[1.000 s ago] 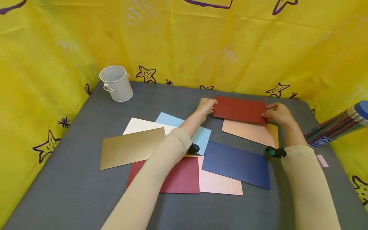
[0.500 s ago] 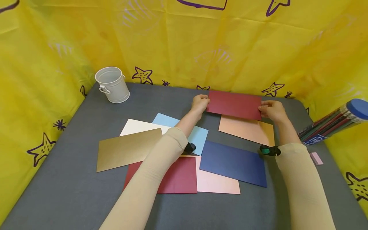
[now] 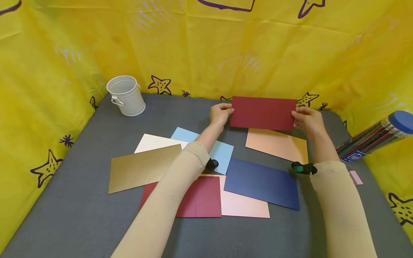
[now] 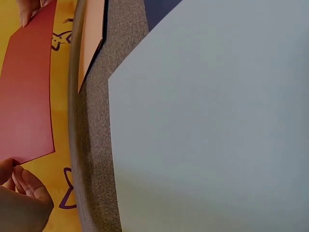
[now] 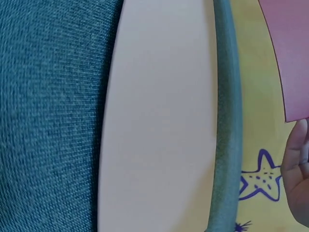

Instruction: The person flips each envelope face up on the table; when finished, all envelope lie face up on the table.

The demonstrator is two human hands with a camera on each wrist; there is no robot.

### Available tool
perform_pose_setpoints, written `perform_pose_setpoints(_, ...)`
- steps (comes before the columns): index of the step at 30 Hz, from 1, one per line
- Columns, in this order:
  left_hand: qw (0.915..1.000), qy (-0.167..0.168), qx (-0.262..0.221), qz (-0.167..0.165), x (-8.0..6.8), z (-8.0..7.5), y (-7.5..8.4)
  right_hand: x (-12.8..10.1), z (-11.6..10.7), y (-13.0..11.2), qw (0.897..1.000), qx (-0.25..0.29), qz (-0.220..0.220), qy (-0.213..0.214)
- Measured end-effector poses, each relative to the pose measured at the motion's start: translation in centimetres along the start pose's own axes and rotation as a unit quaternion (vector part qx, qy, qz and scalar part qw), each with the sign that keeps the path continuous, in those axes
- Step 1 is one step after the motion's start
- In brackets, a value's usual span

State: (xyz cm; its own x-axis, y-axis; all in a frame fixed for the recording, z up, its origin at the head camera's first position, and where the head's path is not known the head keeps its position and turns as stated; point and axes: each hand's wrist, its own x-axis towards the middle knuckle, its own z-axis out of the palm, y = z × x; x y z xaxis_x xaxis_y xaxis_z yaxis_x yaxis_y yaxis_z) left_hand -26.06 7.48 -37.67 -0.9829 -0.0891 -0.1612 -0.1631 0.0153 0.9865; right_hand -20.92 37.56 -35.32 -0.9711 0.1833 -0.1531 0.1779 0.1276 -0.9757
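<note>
A grey felt table (image 3: 80,215) stands against yellow star-printed cloth walls (image 3: 258,53).

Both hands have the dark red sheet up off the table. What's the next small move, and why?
Probably bring the dark red sheet toward you. The left hand and right hand pinch its short ends, it hangs above the peach sheet, and the yellow backdrop stands right behind.

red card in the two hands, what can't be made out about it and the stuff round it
- Red card: its back face, turned away from the head view; both wrist views cut it off.
- Left hand and right hand: each grip's fingers behind the card are hidden.
- Pencil tub: cut by the head view's right edge; label too small.
</note>
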Motion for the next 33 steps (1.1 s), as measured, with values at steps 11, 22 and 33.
perform_pose_setpoints(11,0.9993,0.004,-0.024,0.028,0.4,-0.2,0.3,-0.1,0.3,-0.2,0.995,0.098,-0.024,0.018)
perform_pose_setpoints(22,0.9996,-0.002,-0.015,0.023,0.4,-0.1,-0.6,-0.4,0.6,-0.2,0.997,0.073,-0.008,0.0)
perform_pose_setpoints(33,0.9997,-0.025,0.004,-0.008,0.7,-0.4,-1.4,0.3,0.4,1.1,0.998,0.043,0.037,-0.035)
